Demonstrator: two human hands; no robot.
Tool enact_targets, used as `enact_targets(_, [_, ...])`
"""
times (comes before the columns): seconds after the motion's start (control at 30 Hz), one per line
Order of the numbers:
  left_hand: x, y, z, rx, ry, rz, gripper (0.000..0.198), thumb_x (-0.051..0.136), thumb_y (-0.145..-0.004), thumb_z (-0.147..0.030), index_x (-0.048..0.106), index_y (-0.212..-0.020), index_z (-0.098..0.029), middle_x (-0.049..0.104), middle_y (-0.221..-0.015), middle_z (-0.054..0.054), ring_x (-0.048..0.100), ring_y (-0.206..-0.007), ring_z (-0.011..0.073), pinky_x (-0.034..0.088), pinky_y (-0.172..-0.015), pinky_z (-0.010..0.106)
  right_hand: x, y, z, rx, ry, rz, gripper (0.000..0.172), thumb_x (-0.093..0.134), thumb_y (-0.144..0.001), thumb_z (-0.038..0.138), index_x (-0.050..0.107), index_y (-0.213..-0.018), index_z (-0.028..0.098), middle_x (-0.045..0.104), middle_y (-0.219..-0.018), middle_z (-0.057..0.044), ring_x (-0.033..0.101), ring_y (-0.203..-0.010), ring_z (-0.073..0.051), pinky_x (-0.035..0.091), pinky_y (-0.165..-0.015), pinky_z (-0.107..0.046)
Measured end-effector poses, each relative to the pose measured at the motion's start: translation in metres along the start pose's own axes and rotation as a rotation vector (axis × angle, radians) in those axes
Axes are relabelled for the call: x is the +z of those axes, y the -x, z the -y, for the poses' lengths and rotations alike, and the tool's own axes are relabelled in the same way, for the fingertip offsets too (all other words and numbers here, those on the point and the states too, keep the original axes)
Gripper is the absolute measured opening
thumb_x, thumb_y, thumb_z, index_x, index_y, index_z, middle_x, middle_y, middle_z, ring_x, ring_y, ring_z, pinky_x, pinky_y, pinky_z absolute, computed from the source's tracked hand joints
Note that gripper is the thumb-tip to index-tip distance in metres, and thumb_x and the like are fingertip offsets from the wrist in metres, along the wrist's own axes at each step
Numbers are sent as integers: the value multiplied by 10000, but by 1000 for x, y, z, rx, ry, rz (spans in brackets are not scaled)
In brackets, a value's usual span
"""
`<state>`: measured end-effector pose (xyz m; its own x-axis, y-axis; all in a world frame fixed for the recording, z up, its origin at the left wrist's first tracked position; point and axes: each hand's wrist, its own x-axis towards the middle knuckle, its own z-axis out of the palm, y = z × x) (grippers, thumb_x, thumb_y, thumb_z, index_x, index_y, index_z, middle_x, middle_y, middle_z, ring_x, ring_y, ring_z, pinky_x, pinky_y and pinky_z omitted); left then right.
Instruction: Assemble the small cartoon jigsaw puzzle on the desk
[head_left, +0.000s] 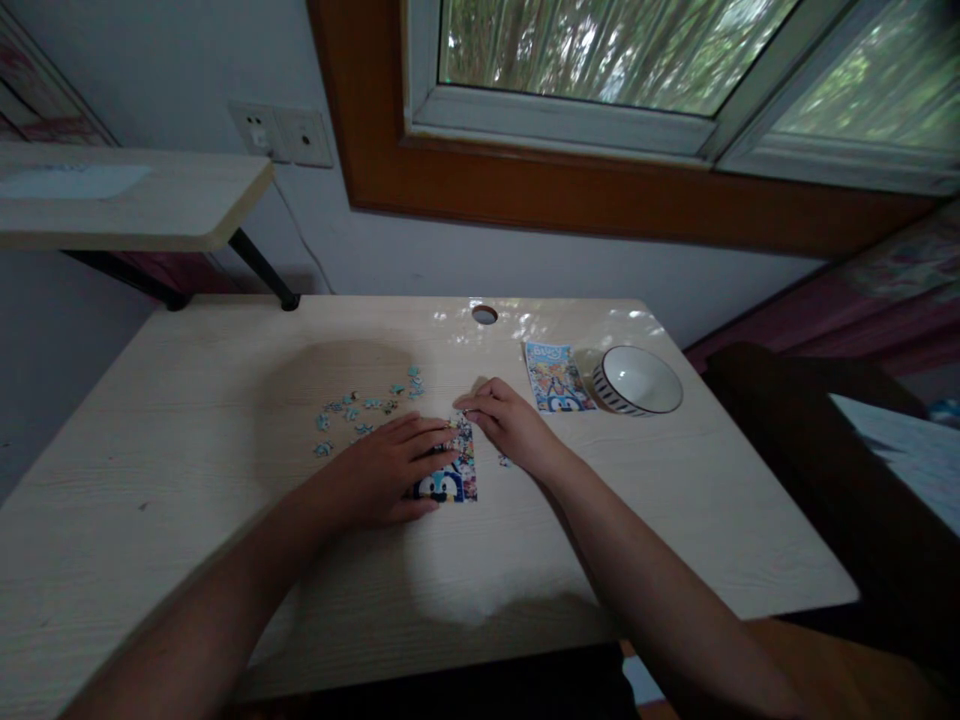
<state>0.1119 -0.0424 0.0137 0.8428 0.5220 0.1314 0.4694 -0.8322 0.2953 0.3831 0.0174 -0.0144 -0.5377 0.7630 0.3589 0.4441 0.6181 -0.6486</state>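
A partly assembled jigsaw puzzle [466, 470] with a blue cartoon figure lies on the table before me. My left hand [397, 465] rests flat over its left side, fingers stretched out, hiding part of the picture. At the puzzle's top right edge, my right hand [506, 418] has thumb and fingers pinched on what looks like a small puzzle piece; the fingers cover most of it. Loose puzzle pieces [351, 408] are scattered beyond my left hand, and another piece [505, 460] lies below my right hand.
A printed picture sheet [555, 378] lies to the right, beside a white bowl [641, 382] with a striped outside. The light wooden table [187, 420] has a round cable hole [484, 315] near its back edge. A raised shelf [135, 215] stands at the back left.
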Motion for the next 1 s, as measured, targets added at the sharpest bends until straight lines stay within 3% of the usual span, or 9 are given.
enact_targets(0.63, [-3, -2, -2, 50, 68, -47, 600, 688, -956, -428, 542, -1508, -245, 528, -1577, 122, 446, -1488, 326, 322, -1269, 550, -8, -3, 6, -48, -89, 34, 230, 567, -977, 80, 697, -1099, 225, 651, -1109, -87, 634, -1085, -217, 544, -985, -423])
enact_targets(0.8, [-4, -3, -2, 39, 62, -24, 613, 693, -955, -426, 530, -1518, -245, 529, -1577, 120, 445, -1488, 319, 324, -1272, 539, -10, -4, 8, 4, -79, 56, 157, 608, -957, 88, 673, -1015, 218, 714, -1055, -68, 653, -1034, -211, 522, -978, -414])
enact_targets(1.0, [-3, -2, -2, 49, 69, -47, 617, 685, -961, -428, 518, -1529, -252, 525, -1581, 122, 433, -1499, 325, 325, -1268, 556, -8, -3, 10, 128, -53, 13, 84, 640, -951, 147, 692, -921, 207, 739, -942, -49, 672, -903, -196, 526, -856, -345])
